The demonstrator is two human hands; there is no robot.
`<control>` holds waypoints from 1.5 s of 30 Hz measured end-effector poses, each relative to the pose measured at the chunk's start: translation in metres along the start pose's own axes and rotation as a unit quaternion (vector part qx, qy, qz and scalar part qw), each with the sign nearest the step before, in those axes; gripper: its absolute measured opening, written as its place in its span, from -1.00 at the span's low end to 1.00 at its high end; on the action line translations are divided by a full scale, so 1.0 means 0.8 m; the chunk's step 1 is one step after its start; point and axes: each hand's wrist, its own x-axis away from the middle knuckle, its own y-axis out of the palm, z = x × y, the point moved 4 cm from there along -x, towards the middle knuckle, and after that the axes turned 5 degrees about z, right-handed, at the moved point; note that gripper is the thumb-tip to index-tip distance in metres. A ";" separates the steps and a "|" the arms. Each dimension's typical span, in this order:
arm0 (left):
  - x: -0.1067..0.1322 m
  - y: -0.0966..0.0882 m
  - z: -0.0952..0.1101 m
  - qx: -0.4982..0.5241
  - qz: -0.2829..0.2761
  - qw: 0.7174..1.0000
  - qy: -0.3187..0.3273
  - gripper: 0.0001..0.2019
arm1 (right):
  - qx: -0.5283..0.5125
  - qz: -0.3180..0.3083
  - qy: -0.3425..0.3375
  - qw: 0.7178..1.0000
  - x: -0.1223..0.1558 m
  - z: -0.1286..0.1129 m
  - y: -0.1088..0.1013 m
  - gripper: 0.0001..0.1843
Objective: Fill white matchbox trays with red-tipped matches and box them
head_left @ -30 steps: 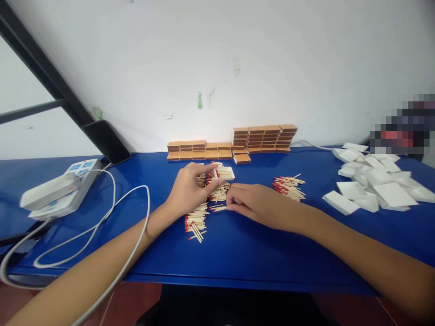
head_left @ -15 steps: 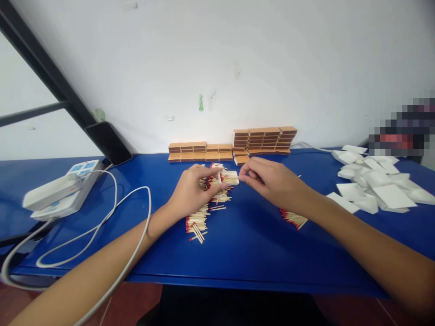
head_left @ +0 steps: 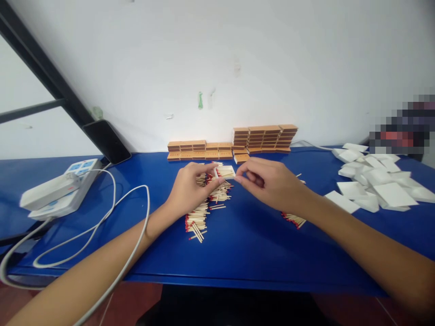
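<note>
My left hand (head_left: 192, 188) grips the left end of a small white matchbox tray (head_left: 232, 168) between thumb and fingers. Matches with red heads lie inside the tray. At its right end, my right hand (head_left: 267, 181) has thumb and forefinger pinched against the tray's edge; whether a match is between them cannot be made out. Beneath and beside my left hand spreads a pile of loose matches (head_left: 197, 217). A smaller heap of matches (head_left: 295, 220) lies under my right forearm, partly covered by it.
Brown matchboxes (head_left: 265, 139) are stacked along the wall. White empty trays (head_left: 374, 179) are heaped at the right. On the left sit a power strip (head_left: 56, 203) with a white plug, a looping white cable (head_left: 148, 203) across my left forearm, and a black phone (head_left: 108, 141).
Both hands have shifted slightly left with the tray. The right fingertips have come closer in against the tray's right end.
</note>
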 end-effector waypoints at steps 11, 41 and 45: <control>0.000 -0.001 -0.002 -0.007 0.015 1.000 0.008 -0.68 | -0.080 -0.173 -0.019 0.981 0.025 -0.019 0.059 -0.93; 0.000 0.001 -0.003 -0.020 0.016 1.000 0.018 -0.69 | 0.032 -0.046 -0.079 0.995 0.018 -0.012 0.062 -0.88; 0.000 0.000 -0.004 -0.021 0.017 0.999 0.019 -0.67 | 0.014 -0.032 -0.070 0.997 0.018 -0.009 0.058 -0.90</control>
